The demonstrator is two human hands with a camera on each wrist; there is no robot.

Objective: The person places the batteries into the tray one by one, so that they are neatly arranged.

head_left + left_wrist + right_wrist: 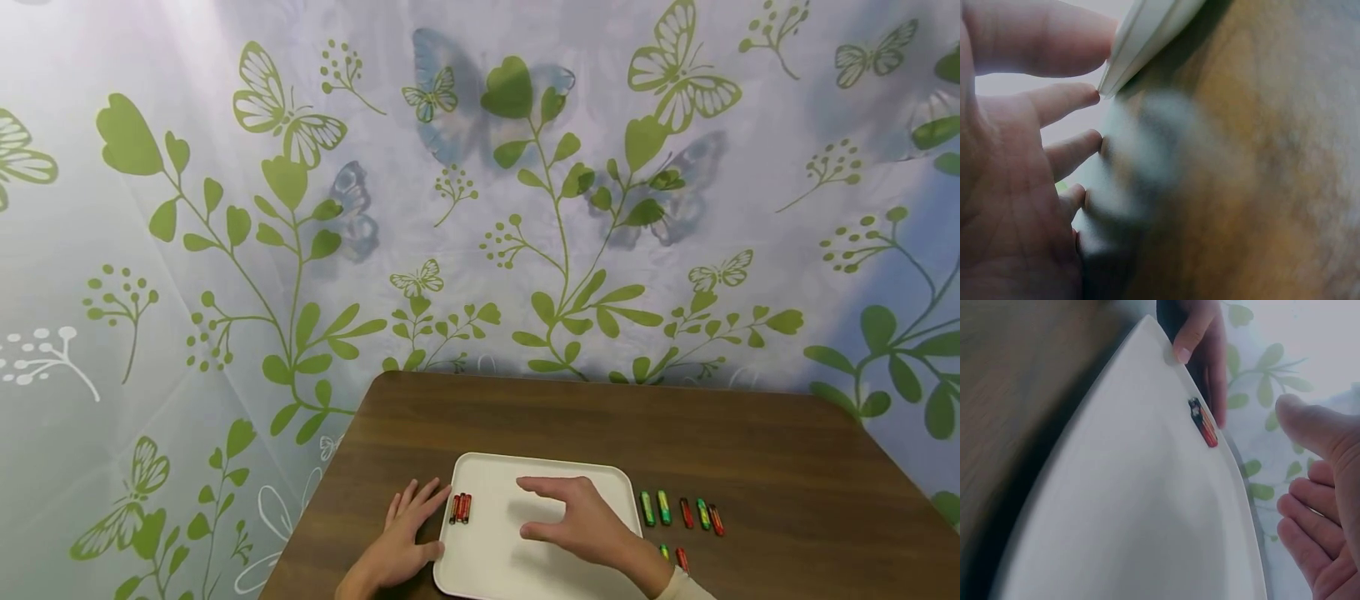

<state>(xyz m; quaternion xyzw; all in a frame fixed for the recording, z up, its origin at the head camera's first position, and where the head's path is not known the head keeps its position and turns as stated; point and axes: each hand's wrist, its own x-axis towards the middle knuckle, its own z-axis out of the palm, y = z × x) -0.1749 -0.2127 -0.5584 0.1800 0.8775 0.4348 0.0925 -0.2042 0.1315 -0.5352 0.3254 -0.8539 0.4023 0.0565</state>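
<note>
A white rectangular tray [483, 558] lies on the wooden table, with a small row of red-and-black batteries [461, 509] side by side near its left rim. My left hand [397, 537] rests at that rim, fingers spread and straight; in the left wrist view its thumb and a fingertip meet the tray's edge [1150, 37]. Above the middle of the tray hovers my right hand [585, 521], thumb and fingers held apart with nothing between them. The right wrist view shows the same batteries [1204, 423] at the far side, close to the left hand's fingers.
Right of the tray, several green batteries [663, 507] and red ones [686, 512] lie on the table [810, 500]. Two more, one green [664, 552] and one red [682, 559], lie nearer, partly behind the right wrist. A patterned curtain [465, 208] hangs behind the table.
</note>
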